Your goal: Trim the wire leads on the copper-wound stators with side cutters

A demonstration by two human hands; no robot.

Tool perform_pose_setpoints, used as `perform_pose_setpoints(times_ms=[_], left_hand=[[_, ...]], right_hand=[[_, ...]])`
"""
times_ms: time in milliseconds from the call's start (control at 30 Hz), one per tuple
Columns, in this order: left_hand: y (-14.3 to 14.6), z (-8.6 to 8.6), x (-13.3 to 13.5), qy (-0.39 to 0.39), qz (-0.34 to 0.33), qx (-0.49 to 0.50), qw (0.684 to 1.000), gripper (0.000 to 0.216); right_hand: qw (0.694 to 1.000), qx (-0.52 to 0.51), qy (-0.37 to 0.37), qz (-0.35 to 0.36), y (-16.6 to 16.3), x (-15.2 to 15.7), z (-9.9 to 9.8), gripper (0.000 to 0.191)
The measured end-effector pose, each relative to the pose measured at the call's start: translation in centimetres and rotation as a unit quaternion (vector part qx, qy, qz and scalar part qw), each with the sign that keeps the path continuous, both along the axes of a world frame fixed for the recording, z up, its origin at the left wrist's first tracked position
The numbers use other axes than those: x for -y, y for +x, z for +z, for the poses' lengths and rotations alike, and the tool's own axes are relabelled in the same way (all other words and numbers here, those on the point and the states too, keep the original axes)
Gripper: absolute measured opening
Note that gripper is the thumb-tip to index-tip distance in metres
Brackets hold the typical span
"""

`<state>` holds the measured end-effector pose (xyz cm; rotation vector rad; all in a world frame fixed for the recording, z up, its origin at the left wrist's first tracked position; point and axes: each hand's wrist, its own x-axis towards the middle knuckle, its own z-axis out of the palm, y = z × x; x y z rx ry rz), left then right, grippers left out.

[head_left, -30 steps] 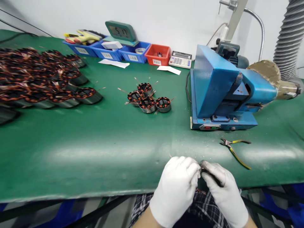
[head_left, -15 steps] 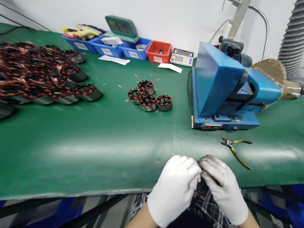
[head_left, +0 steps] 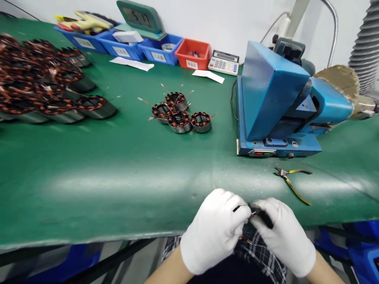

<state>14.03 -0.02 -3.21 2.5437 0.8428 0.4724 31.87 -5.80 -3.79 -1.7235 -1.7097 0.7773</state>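
- Two hands (head_left: 214, 230)
- Four central stators (head_left: 180, 128)
- Left stators (head_left: 100, 113), too crowded to count
- Three blue bins (head_left: 159, 56)
- One red bin (head_left: 203, 64)
- One clock (head_left: 139, 17)
- One calculator (head_left: 224, 63)
- One machine (head_left: 269, 86)
- One cutter (head_left: 283, 172)
- Two paper slips (head_left: 209, 75)

wide stretch of green mat (head_left: 118, 189) where my left hand (head_left: 216, 230) could swing left, four wound stators (head_left: 179, 127) blocking farther up, diagonal cutters (head_left: 284, 174) just beyond my right hand (head_left: 281, 232), blue bench machine (head_left: 268, 94) walling off behind

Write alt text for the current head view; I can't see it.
White-gloved right grip holds a mostly hidden dark part at the edge of a green table, left grip close beside it. Beyond lie four stators, a blue machine and open pliers; more stators crowd the view's left.
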Motion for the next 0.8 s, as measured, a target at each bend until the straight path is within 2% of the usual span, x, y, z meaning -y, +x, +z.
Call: perform_pose_setpoints(times_ms=[33,67,100,133,167,233,267,300,333,400,467,533,567,600,633,667,733,767,800], left_hand=[[0.0,0.0,0.0,0.003,0.0,-0.001,1.0,0.018],[0.0,0.0,0.0,0.009,0.001,-0.004,1.0,0.018],[0.0,0.0,0.0,0.015,0.002,-0.007,1.0,0.017],[0.0,0.1,0.0,0.02,0.002,-0.011,1.0,0.017],[0.0,0.1,0.0,0.024,0.002,-0.013,1.0,0.017],[0.0,0.1,0.0,0.023,0.001,-0.013,1.0,0.017],[0.0,0.1,0.1,0.019,0.001,-0.012,1.0,0.017],[0.0,0.1,0.0,0.015,0.005,-0.008,1.0,0.017],[0.0,0.0,0.0,0.012,0.007,-0.001,1.0,0.017],[0.0,-0.2,0.0,0.008,0.004,0.014,1.0,0.017],[0.0,-0.3,-0.1,0.007,-0.004,0.026,1.0,0.017],[0.0,-0.5,-0.2,0.003,-0.007,0.033,0.999,0.018],[0.0,-0.5,-0.2,0.004,-0.005,0.034,0.999,0.018],[0.0,-0.5,-0.2,0.005,-0.004,0.033,0.999,0.018],[0.0,-0.5,-0.2,0.008,-0.004,0.032,0.999,0.017],[0.0,-0.4,-0.2,0.009,-0.003,0.031,0.999,0.017],[0.0,-0.4,-0.2,0.006,-0.006,0.029,1.0,0.018],[0.0,-0.3,-0.2,0.002,-0.007,0.029,1.0,0.018],[0.0,-0.3,-0.1,-0.002,-0.007,0.03,1.0,0.018]], right_hand=[[0.998,0.034,0.051,0.0,-0.3,0.3,-0.3,0.02],[0.997,0.038,0.07,-0.005,-0.6,0.4,-0.5,0.02],[0.999,0.009,0.047,-0.017,-1.0,0.5,-0.7,0.02],[0.998,-0.059,-0.017,-0.034,-1.4,0.4,-0.7,0.021],[0.982,-0.15,-0.106,-0.048,-1.7,0.2,-0.6,0.024],[0.905,-0.322,-0.271,-0.054,-1.9,-0.4,-0.2,0.03],[0.865,-0.379,-0.326,-0.045,-1.8,-0.7,0.1,0.031],[0.845,-0.399,-0.354,-0.033,-1.5,-0.9,0.3,0.031],[0.854,-0.378,-0.357,-0.02,-1.1,-1.1,0.5,0.03],[0.923,-0.252,-0.292,0.002,-0.3,-1.0,0.7,0.019],[0.988,-0.081,-0.129,0.022,0.2,-0.6,0.5,0.006],[0.999,0.008,0.031,0.022,0.0,-0.1,0.1,0.016],[0.998,-0.003,0.056,0.012,-0.3,0.0,-0.1,0.016],[0.998,-0.058,0.026,-0.009,-0.7,0.1,-0.3,0.015],[0.988,-0.142,-0.048,-0.032,-1.1,0.1,-0.5,0.019],[0.961,-0.233,-0.14,-0.051,-1.4,0.0,-0.6,0.025],[0.881,-0.368,-0.289,-0.066,-1.7,-0.2,-0.5,0.035],[0.852,-0.402,-0.33,-0.06,-1.5,-0.4,-0.4,0.036],[0.841,-0.412,-0.346,-0.052,-1.3,-0.5,-0.2,0.035]])
